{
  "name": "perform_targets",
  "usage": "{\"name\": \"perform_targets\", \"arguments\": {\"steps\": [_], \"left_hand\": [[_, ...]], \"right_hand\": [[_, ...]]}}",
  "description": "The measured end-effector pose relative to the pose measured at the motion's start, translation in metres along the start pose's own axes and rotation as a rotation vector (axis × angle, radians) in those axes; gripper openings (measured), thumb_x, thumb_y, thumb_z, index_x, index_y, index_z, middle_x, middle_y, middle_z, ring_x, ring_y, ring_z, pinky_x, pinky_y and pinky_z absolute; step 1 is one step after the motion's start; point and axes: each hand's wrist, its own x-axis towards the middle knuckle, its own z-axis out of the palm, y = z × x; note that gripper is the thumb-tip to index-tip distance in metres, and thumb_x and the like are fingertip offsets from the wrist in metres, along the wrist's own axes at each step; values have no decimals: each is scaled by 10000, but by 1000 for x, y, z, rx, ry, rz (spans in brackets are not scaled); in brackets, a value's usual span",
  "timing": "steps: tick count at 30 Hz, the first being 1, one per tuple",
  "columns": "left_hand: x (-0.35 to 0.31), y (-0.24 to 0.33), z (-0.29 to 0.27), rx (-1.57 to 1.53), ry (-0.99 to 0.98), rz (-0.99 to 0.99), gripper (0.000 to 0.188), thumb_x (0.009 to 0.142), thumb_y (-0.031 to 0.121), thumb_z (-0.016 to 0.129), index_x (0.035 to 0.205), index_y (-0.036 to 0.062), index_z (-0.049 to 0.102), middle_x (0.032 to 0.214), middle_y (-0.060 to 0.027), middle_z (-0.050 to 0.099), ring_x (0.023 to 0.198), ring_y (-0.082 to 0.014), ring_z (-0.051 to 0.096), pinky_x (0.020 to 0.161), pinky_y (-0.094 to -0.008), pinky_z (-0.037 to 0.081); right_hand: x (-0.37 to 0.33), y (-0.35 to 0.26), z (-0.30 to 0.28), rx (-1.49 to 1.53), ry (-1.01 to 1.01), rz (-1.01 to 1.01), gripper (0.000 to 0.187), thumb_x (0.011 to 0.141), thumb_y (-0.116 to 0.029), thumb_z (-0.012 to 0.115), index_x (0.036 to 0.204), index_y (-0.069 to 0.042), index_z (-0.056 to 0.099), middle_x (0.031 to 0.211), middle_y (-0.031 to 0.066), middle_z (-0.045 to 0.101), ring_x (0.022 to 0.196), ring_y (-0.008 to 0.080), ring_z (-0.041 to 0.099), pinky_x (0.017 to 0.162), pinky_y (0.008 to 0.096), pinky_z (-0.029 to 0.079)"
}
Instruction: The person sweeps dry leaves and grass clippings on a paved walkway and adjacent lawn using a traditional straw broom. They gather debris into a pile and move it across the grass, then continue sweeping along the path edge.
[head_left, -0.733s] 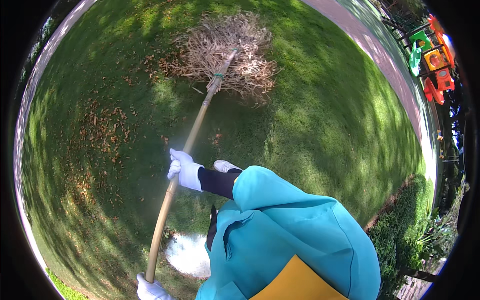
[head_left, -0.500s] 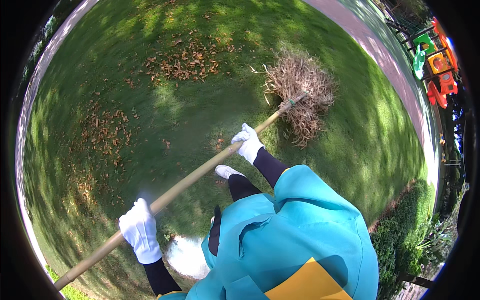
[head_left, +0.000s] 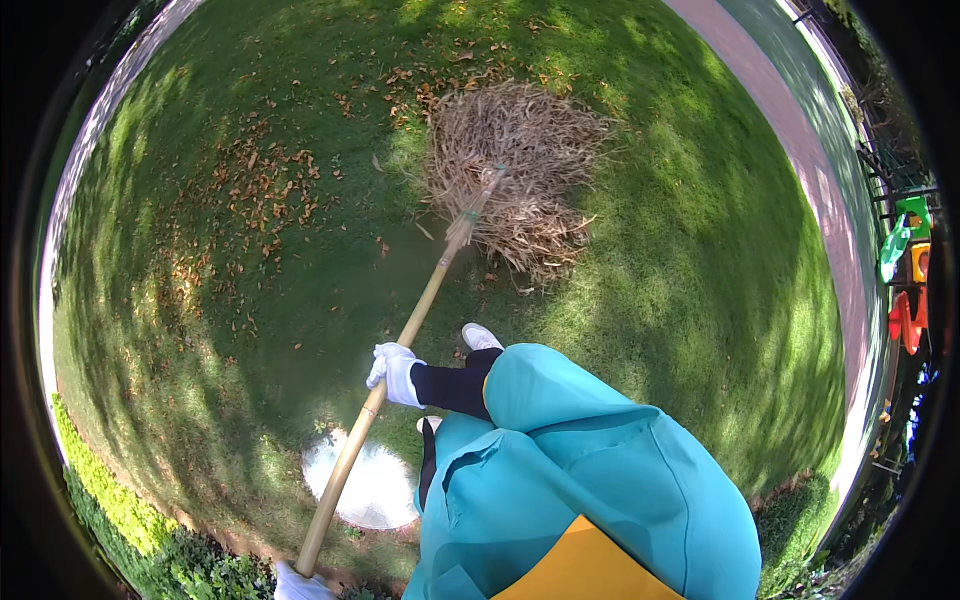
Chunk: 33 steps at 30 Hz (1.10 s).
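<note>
A long broom with a bamboo handle (head_left: 430,292) runs from the lower left up to its wide, bushy twig head (head_left: 520,160), which lies on the grass. My right hand (head_left: 396,372), in a white glove, is closed around the middle of the handle. Low in the picture, my left hand (head_left: 300,584), also white-gloved, grips the handle's end and is partly cut off by the lower edge. Left of the broom head, dry brown leaves (head_left: 262,190) are scattered on the lawn. More leaves (head_left: 425,88) lie at the head's far left edge.
Beside the handle, a round white disc (head_left: 375,490) sits in the ground. Bushes (head_left: 115,495) line the lower left. A paved path (head_left: 800,140) curves along the right, with colourful play equipment (head_left: 908,270) beyond it. My white shoe (head_left: 481,337) stands on the grass.
The broom head has swept left, over to the far leaf patch. The handle is now steeper. My right hand has moved left and nearer; my left hand has dropped to the lower edge.
</note>
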Motion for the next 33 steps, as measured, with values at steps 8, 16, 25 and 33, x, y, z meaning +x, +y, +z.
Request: {"name": "perform_targets", "arguments": {"steps": [8, 16, 25, 33], "left_hand": [[-144, 53, 69, -99, -37, -598, 175, 670, 168, 678, 810, 112, 588, 654, -120, 633, 616, -310, 633, 576, -434, 483], [-95, 30, 83, -108, -95, -254, 185, 664, 186, 684, 808, 120, 588, 646, -111, 629, 609, -306, 631, 569, -432, 480], [21, 83, 145, -231, 19, 75, 197, 658, 207, 692, 806, 130, 588, 638, -102, 625, 601, -301, 629, 562, -430, 476], [87, 169, 52, -145, 197, 439, 199, 659, 247, 696, 790, 154, 579, 618, -78, 614, 573, -284, 619, 537, -417, 458]], "right_hand": [[25, 17, 116, -515, -322, 266, 324, 919, -286, 533, 654, -146, 412, 422, -24, 343, 329, 169, 358, 393, 347, 381], [-25, 80, 145, -608, -435, 273, 291, 885, -265, 618, 669, -152, 459, 484, -61, 383, 366, 80, 368, 372, 269, 381], [-17, -57, 99, -404, -208, 49, 346, 920, -326, 545, 656, -178, 378, 434, -76, 289, 333, 95, 317, 367, 308, 326], [-82, -235, 29, 167, -255, -223, 354, 904, -311, 572, 625, -208, 378, 417, -53, 315, 345, 114, 340, 436, 340, 359]]}}
